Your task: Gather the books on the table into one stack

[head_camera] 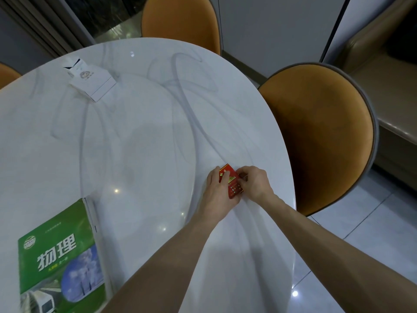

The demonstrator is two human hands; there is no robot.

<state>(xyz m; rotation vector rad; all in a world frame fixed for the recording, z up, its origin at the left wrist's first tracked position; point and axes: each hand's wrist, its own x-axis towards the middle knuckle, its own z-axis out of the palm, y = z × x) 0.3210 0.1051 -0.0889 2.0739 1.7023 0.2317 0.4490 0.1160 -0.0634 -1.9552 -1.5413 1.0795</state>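
Where the glossy, grey-veined white marble table (140,136) curves toward two rounded orange chairs (316,136), a green paperback textbook (61,258) lies flat at its near left edge, a white carton (90,81) far left. Both hands, left (217,190) and right (255,181), pinch a small red booklet (232,184) near the right rim.

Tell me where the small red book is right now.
In the head view, the small red book is near the table's right edge, gripped between the left hand and right hand, beside the orange chair.
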